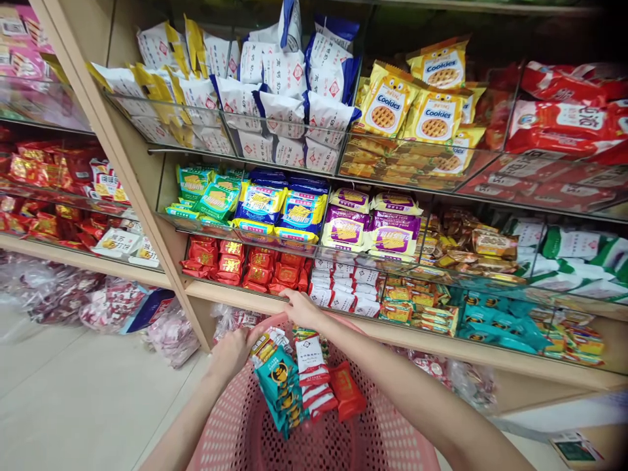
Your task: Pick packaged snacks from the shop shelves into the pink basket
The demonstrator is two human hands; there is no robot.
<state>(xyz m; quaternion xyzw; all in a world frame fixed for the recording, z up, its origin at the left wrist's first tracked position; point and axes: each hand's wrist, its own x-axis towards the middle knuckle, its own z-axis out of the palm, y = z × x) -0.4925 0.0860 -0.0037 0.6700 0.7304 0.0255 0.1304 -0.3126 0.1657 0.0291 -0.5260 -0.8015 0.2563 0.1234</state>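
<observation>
My left hand [231, 353] is closed around the rim of a pink perforated plastic basket [223, 418]. My right hand [300, 310] reaches across the basket to the bottom shelf's wooden edge, just below the red packets [261, 267]. Its fingers are partly stretched out, and no packet shows in them. Inside the basket lie teal packets [280, 386], white-and-red packets [311, 363] and a red packet [347, 391]. Some yellow wrappers beside them are partly covered.
Shelves with clear fronts hold white packets [284, 72], yellow cookie packets [387, 104], purple packs [395, 226] and more teal packets [505, 324]. A wooden upright [127, 176] stands at left. Plastic bags of packets [110, 304] lie on the tiled floor [73, 399].
</observation>
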